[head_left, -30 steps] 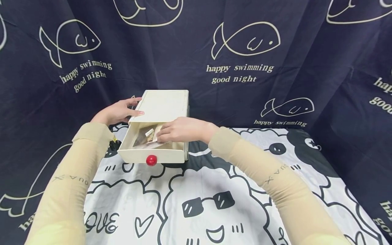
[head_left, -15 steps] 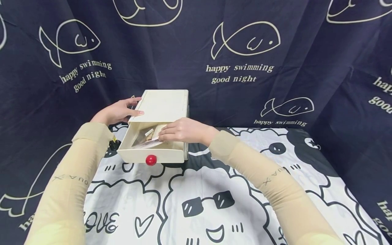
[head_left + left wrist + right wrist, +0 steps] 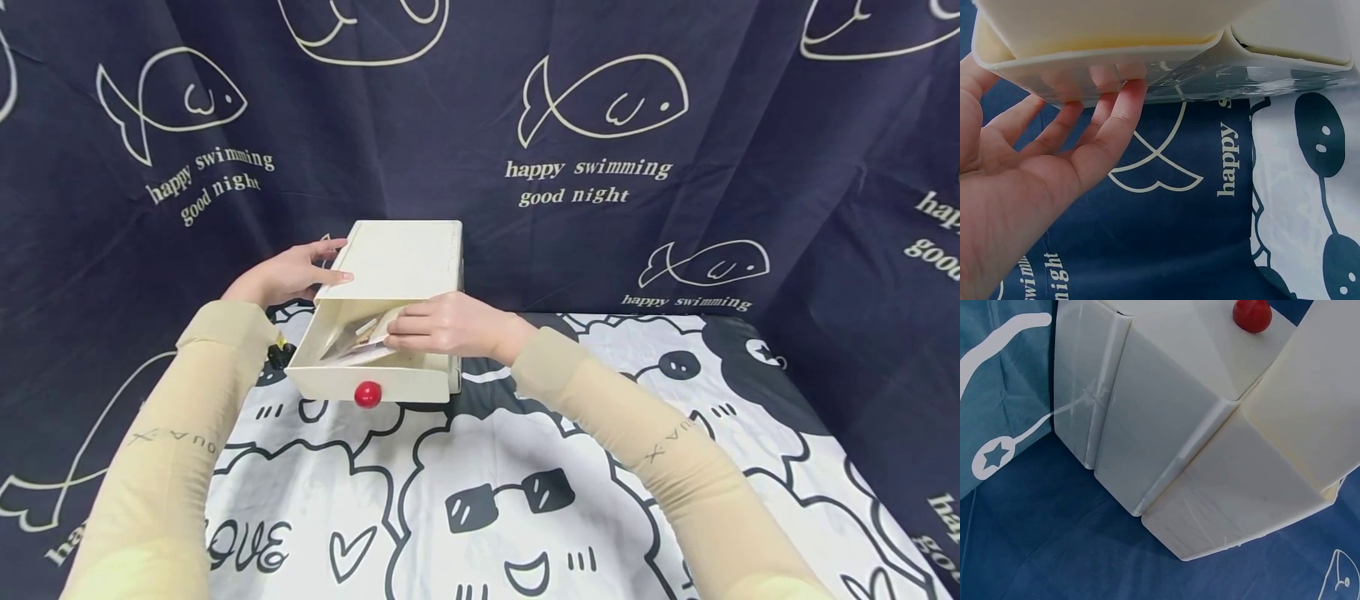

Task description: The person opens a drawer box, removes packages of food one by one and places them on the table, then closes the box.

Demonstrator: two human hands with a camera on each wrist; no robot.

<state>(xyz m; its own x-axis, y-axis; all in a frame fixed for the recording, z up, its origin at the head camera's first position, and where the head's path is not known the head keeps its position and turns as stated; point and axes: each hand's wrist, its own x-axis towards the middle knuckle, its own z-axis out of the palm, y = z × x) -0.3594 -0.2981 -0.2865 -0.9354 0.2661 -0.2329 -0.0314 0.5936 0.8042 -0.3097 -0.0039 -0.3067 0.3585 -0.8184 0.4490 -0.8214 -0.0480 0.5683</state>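
Note:
A white drawer cabinet (image 3: pixel 401 254) stands at the back of the table, its top drawer (image 3: pixel 408 384) pulled out, with a red round knob (image 3: pixel 367 394) on the front. My right hand (image 3: pixel 453 323) reaches into that drawer from the right. Its fingers pinch the edge of a clear plastic packet (image 3: pixel 362 339) that has small light-coloured pieces in it; the packet lies tilted, and the hand hides part of it. My left hand (image 3: pixel 288 271) steadies the cabinet's left side, thumb at the top edge. In the left wrist view its extended fingers (image 3: pixel 1124 109) touch the side wall.
A lower drawer with another red knob (image 3: pixel 1252 315) shows in the right wrist view. Beside the cabinet's left side lies a small black object (image 3: pixel 281 356). A sheep-patterned cloth (image 3: pixel 517 500) covers the table; a dark fish-print curtain (image 3: pixel 450 125) hangs behind.
My right hand has shifted slightly toward me, and the packet's right side has risen and tilted with it. The left hand stays against the cabinet.

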